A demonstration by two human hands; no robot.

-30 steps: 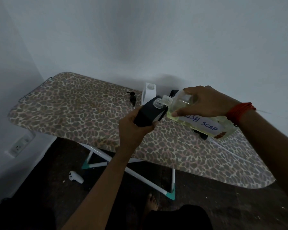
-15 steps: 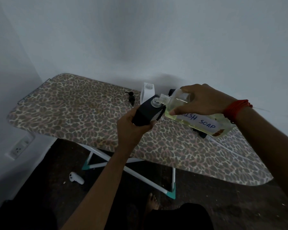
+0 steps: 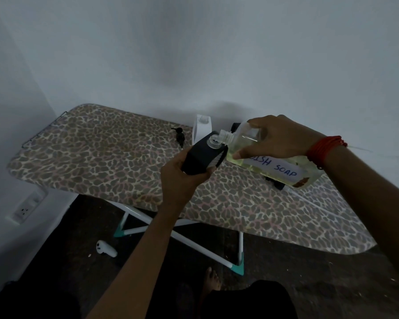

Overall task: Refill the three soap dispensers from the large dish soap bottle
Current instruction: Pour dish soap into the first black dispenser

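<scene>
My left hand (image 3: 180,178) grips a black soap dispenser (image 3: 202,157) with its pump off, tilted so the open neck faces up and right. My right hand (image 3: 274,137) holds the large clear dish soap bottle (image 3: 270,162), which carries a white "DISH SOAP" label and yellowish liquid. The bottle lies tipped almost flat with its uncapped mouth at the dispenser's neck. A white dispenser (image 3: 202,127) stands behind them near the wall. A black pump head (image 3: 179,134) lies on the board to its left. Another dark object (image 3: 275,183) is mostly hidden behind the bottle.
Everything sits above a leopard-print ironing board (image 3: 106,162) on white legs, pushed against the wall. On the dark floor below lie a white controller (image 3: 106,249) and my bare foot (image 3: 211,280). A wall socket (image 3: 24,209) is at the left.
The bottle and the dispenser have drifted slightly up and left together, staying mouth to neck. Nothing was let go.
</scene>
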